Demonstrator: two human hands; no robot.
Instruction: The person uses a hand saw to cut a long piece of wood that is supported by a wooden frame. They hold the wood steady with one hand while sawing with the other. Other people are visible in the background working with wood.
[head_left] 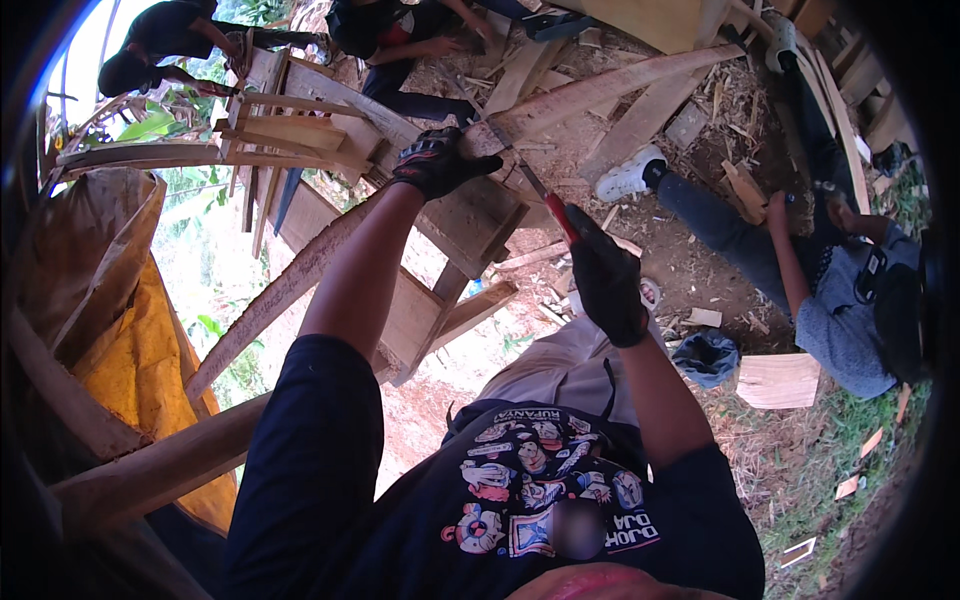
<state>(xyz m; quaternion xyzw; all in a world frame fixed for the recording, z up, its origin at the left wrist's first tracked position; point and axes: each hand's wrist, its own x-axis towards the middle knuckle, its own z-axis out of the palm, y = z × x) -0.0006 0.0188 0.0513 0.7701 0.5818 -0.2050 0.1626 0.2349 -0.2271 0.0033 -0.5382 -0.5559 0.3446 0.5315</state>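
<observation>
Head view: right hand (607,285) has its fingers wrapped round the red handle of a saw (526,174), probably for a firm grip to drive the stroke. Blade points away from the body and crosses the plank (610,88) just beside the left hand (440,165). Left hand rests on top of the plank, thumb spread; cannot tell if the other fingers clamp its edge or only press. Likely there to stop the wood shifting. Plank lies across the wooden counter (468,228), far end sticking out past it, presumably leaving the blade clearance. Co-worker (845,325) at right, well apart from the saw.
</observation>
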